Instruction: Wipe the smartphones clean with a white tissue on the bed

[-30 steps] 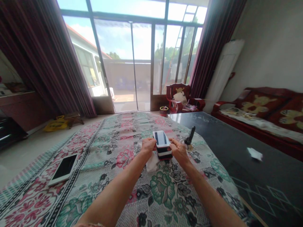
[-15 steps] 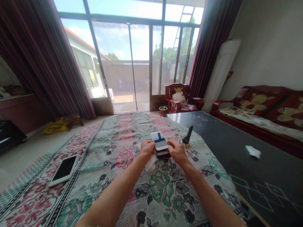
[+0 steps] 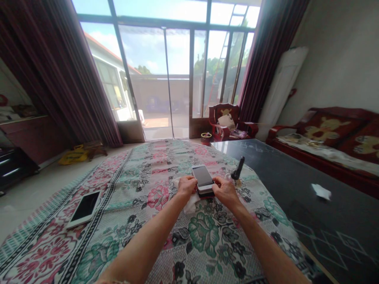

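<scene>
A white smartphone with a dark screen lies face up between my hands. My left hand pinches its left edge, and my right hand grips its lower right edge. Directly under the phone is a dark, flat box-like thing, mostly covered; whether the phone rests on it I cannot tell. White tissue-like material lies beside and partly beneath my left hand. Just beyond my right hand a black rod-shaped object stands tilted on the cloth; its lower end is partly hidden.
A flowered cloth covers the table. On its left side lies a white tablet with a black screen. A dark glossy table adjoins on the right, bearing a crumpled white paper. Beyond are a red wooden armchair and a sofa.
The phone and both hands have come down slightly, so the phone hides more of the dark thing beneath. The whole view has shifted a little.
</scene>
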A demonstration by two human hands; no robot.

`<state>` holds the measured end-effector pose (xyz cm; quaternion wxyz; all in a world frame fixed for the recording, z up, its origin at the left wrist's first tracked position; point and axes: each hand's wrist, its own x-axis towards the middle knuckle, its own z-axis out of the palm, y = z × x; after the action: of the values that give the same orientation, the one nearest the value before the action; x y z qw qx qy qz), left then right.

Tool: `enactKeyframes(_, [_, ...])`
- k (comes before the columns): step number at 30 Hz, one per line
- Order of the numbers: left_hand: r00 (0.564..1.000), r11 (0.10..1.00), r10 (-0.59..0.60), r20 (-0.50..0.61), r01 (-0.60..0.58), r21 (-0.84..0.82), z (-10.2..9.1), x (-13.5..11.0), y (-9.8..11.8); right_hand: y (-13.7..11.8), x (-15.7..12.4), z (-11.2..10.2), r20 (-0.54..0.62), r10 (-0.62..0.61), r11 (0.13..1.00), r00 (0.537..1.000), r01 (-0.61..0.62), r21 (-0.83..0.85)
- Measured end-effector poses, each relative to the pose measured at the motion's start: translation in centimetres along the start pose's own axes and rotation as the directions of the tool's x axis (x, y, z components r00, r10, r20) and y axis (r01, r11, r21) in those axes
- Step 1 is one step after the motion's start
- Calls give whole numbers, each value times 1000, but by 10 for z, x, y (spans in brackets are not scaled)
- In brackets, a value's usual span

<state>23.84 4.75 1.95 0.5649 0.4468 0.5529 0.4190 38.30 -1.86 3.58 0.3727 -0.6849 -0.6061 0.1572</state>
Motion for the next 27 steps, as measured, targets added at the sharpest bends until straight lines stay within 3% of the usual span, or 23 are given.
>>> enactKeyframes(6, [1000,999,9,13,-9,39,-2,-8,6,2,-2,1,-83,-113,973,990,93,-213])
enactKeyframes(10, [994,993,104,-31,-103,57,-22,-16,8,-9,-7,-3,-188,-244,956,952,204,-209])
enactKeyframes(14, [972,967,228,-57,-220,129,-66,-27,6,-35,-20,2,-217,-365,931,905,360,-63])
enactKeyframes(19, [939,942,259,-228,-194,272,-153,-37,3,-62,-41,43,-31,-518,851,855,519,80])
enactKeyframes(21, [887,907,321,-331,-187,378,-197,-41,2,-71,-46,67,71,-567,823,821,559,105])
enactKeyframes(22, [842,874,370,-393,-173,453,-220,-43,1,-76,-48,80,119,-581,814,805,570,114])
enactKeyframes(25, [632,680,585,-508,-42,732,-285,-52,-9,-96,-50,120,227,-587,810,777,569,146])
enactKeyframes(27, [552,584,642,-532,96,806,-317,-57,-20,-115,-48,149,267,-581,814,769,553,178])
